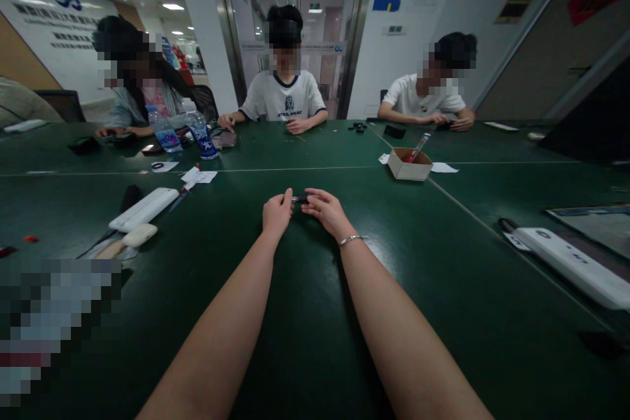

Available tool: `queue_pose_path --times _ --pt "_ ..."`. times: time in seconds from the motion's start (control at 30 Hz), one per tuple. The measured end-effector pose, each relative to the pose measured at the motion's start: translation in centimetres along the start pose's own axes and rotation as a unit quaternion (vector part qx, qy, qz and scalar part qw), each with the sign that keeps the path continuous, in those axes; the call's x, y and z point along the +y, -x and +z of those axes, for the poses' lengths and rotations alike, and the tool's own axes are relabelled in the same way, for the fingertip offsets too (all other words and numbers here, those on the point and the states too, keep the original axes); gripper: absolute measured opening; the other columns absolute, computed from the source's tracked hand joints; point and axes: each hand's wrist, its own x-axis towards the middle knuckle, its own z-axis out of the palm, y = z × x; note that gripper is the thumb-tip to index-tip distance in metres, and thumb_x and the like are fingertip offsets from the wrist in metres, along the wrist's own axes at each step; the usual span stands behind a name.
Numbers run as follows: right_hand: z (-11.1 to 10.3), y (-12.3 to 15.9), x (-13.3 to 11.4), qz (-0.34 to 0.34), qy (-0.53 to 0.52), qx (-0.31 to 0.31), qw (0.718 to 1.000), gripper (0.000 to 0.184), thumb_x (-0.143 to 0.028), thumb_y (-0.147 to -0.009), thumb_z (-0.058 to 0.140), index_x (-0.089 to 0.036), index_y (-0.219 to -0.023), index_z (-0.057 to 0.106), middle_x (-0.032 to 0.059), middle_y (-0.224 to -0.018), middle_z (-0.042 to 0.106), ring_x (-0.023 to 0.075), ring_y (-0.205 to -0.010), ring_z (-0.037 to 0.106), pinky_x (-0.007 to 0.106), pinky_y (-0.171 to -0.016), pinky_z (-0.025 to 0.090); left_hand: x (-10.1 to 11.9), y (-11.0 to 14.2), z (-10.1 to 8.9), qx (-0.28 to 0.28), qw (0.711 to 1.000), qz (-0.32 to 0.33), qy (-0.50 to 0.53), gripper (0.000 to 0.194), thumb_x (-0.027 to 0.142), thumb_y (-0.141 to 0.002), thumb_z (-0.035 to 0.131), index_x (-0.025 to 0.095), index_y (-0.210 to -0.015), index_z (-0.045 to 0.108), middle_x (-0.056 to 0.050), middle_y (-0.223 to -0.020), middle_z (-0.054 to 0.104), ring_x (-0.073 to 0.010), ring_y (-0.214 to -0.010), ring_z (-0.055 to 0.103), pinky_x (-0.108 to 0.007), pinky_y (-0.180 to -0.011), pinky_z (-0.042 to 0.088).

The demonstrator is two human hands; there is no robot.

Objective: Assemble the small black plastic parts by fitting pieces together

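Both arms reach forward over the dark green table [305, 315]. Between my hands is a small, slim black object with a silvery end [300, 199]; its exact kind is too small to make out. My left hand [278, 211] pinches the silvery end between thumb and fingers. On the other side, my right hand [325, 209] grips the black end with its fingertips, partly hiding it. A silver bracelet [350, 240] circles my right wrist.
A small cardboard box [409, 169] holding a thin tube stands ahead to the right. White power banks lie left [144, 209] and right [573, 266]. Two bottles, one here [201, 134], stand at far left. Several people sit across the table.
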Motion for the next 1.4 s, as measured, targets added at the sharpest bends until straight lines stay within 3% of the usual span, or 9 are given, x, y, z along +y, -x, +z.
queue_pose_path --times 0.27,0.87,1.0,1.17,1.4 --pt "0.2 0.1 -0.1 0.008 0.000 -0.006 1.000 0.018 -0.010 -0.077 0.073 -0.017 -0.092 0.066 0.0014 -0.074 0.068 0.0150 -0.065 0.071 0.028 -0.069 0.062 0.4 0.4 -0.1 0.017 1.000 -0.010 -0.004 0.053 0.061 -0.089 0.039 0.021 -0.064 0.061 -0.003 -0.057 0.063 -0.0163 -0.051 0.057 -0.028 -0.055 0.042" --pt "0.3 0.1 -0.2 0.017 0.010 -0.004 1.000 0.018 -0.011 -0.078 0.072 -0.016 -0.092 0.064 0.0006 -0.072 0.068 0.0157 -0.064 0.072 0.028 -0.068 0.062 -0.1 0.3 -0.1 -0.014 0.999 0.021 0.034 0.040 0.054 -0.089 0.046 0.020 -0.072 0.059 -0.001 -0.063 0.062 -0.0140 -0.056 0.058 -0.027 -0.058 0.044" --pt "0.1 0.0 -0.1 0.013 0.001 -0.003 1.000 0.017 -0.010 -0.077 0.073 -0.016 -0.091 0.064 0.0008 -0.072 0.069 0.0163 -0.063 0.072 0.028 -0.066 0.062 -0.7 -0.3 0.3 -0.009 0.996 0.035 0.085 0.031 0.048 -0.086 0.052 0.019 -0.076 0.060 0.001 -0.061 0.059 -0.0128 -0.057 0.056 -0.025 -0.058 0.042" --pt "0.3 0.0 -0.2 0.015 -0.004 0.008 1.000 0.015 -0.009 -0.078 0.071 -0.016 -0.090 0.064 0.0003 -0.072 0.069 0.0157 -0.062 0.072 0.027 -0.064 0.062 -0.7 -0.6 0.5 -0.017 0.984 0.047 0.170 0.018 0.034 -0.081 0.058 0.018 -0.084 0.065 -0.001 -0.074 0.063 -0.0121 -0.065 0.057 -0.024 -0.060 0.044" --pt "0.3 0.1 -0.2 0.011 -0.002 0.006 1.000 0.016 -0.012 -0.079 0.072 -0.016 -0.091 0.064 0.0008 -0.073 0.069 0.0158 -0.062 0.072 0.027 -0.065 0.062 -0.4 -0.5 0.4 -0.013 0.978 0.035 0.203 0.015 0.023 -0.076 0.060 0.018 -0.089 0.063 -0.001 -0.081 0.064 -0.0119 -0.067 0.057 -0.023 -0.058 0.044"
